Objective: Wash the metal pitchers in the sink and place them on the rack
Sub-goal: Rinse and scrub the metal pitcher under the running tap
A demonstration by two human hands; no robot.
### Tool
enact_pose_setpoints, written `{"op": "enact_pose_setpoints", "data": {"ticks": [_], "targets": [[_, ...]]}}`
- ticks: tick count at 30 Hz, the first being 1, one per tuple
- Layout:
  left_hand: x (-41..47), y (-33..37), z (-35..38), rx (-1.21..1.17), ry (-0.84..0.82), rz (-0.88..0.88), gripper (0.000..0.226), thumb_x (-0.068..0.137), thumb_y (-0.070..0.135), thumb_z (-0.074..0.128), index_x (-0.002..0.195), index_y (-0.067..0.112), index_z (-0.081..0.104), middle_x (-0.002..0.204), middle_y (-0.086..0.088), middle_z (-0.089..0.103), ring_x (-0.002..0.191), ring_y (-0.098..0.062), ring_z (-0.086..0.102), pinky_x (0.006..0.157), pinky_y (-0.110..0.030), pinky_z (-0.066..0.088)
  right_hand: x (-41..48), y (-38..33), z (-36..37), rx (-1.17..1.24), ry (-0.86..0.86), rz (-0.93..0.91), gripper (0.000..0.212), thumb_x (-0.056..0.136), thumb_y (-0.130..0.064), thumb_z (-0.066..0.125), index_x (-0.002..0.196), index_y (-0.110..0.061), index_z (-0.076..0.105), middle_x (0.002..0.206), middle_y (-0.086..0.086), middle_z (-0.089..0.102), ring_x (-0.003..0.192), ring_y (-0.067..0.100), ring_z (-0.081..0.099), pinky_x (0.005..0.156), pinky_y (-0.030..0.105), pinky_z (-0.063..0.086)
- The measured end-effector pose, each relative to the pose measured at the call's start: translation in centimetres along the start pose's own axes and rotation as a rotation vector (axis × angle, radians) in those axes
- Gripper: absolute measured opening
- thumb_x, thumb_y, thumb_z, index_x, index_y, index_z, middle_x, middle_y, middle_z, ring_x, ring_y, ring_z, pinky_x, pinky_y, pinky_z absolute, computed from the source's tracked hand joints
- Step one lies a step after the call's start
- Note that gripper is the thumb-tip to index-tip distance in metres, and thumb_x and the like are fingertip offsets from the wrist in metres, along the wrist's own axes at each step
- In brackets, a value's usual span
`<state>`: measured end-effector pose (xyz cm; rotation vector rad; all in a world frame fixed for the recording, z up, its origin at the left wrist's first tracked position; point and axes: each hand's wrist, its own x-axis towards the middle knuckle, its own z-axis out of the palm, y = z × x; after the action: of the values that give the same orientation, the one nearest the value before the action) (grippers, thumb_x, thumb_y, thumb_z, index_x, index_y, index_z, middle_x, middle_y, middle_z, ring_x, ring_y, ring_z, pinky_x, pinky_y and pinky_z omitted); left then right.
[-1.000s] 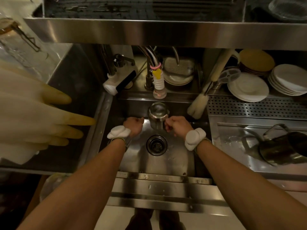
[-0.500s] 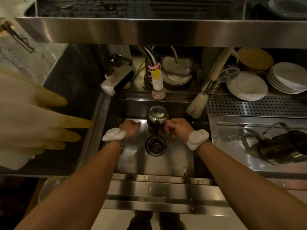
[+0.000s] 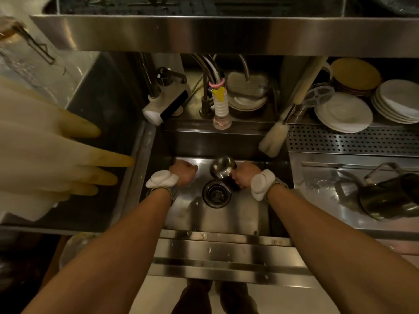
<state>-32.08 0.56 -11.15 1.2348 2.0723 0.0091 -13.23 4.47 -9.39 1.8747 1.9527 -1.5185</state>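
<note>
Pitcher (image 3: pixel 223 167) now tipped vs 0.5 s ago; R hand (image 3: pixel 246 175) grips its right side. L hand (image 3: pixel 183 173) fisted, apart, empty. Shiny steel.

No legible text or labels.

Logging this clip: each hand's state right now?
Left hand: fingers curled, nothing visible in it.
Right hand: grips the small metal pitcher.

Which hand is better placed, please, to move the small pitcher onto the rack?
The right: the right hand grips the small pitcher, and the rack lies on that side. The left hand is curled, apart from it.
</note>
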Motion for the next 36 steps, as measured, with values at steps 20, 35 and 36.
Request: {"op": "enact_pose_setpoints", "data": {"ticks": [20,35,36], "targets": [[-0.8,0.7,-0.5,0.068,-0.045,0.027,0.059,0.095,0.043,0.028,0.130,0.007,0.058,0.142,-0.015,0.051,0.131,-0.030,0.047,0.107,-0.031,0.038,1.0,1.4,2.0,0.008,0.050,0.130,0.022,0.092,-0.016,0.053,0.092,0.001,0.067,0.087,0.014,0.064,0.086,0.026,0.061,0.069,0.027,0.039],[-4.0,2.0,-1.6,-0.312,-0.105,0.052,0.042,0.096,0.041,0.048,0.089,0.004,0.069,0.093,-0.013,0.071,0.070,-0.023,0.065,0.057,-0.023,0.052,-2.6,-2.7,1.8,0.180,0.164,-0.017,0.027,0.096,-0.024,0.047,0.092,-0.005,0.066,0.102,0.027,0.064,0.072,0.025,0.052,0.067,0.031,0.044],[-4.6,2.6,-1.7,-0.355,-0.133,0.050,0.048,0.097,0.043,0.044,0.092,0.003,0.068,0.093,-0.013,0.071,0.065,-0.020,0.062,0.051,-0.023,0.048,-2.9,-3.4,1.6,0.225,0.174,-0.020,0.024,0.096,-0.024,0.049,0.085,-0.009,0.064,0.094,0.022,0.061,0.066,0.021,0.051,0.061,0.029,0.044]]}}
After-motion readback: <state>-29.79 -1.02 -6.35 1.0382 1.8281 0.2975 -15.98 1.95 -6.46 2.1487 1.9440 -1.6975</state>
